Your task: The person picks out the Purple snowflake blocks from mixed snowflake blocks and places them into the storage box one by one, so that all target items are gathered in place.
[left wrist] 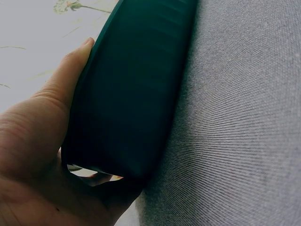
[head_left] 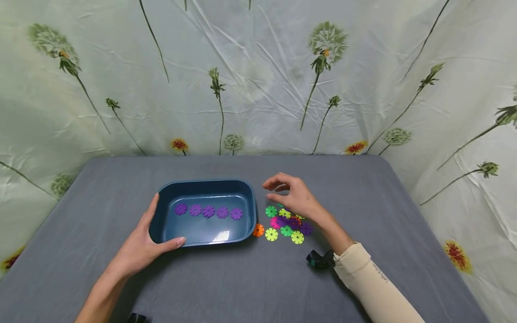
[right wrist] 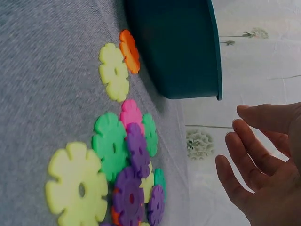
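A dark blue rectangular plastic basin [head_left: 246, 237] stands on the table, with several purple notched flower discs [head_left: 208, 211] in a row across its floor. My left hand [head_left: 139, 246] holds the basin's left end, thumb over the near rim and fingers along the left side; the left wrist view shows the hand against the outer wall [left wrist: 127, 94]. To the right of the basin, my right hand [head_left: 296, 195] hovers above a loose pile of colourful flower discs [head_left: 286, 231]. Its fingers are loosely bent, with nothing visible between them and the thumb.
An orange disc [head_left: 258, 230] lies against the basin's right side. In the right wrist view, yellow [right wrist: 77, 165], green and purple discs overlap on the grey tablecloth [head_left: 242, 287]. Behind the table hangs a pale curtain [head_left: 266, 89] printed with dandelions.
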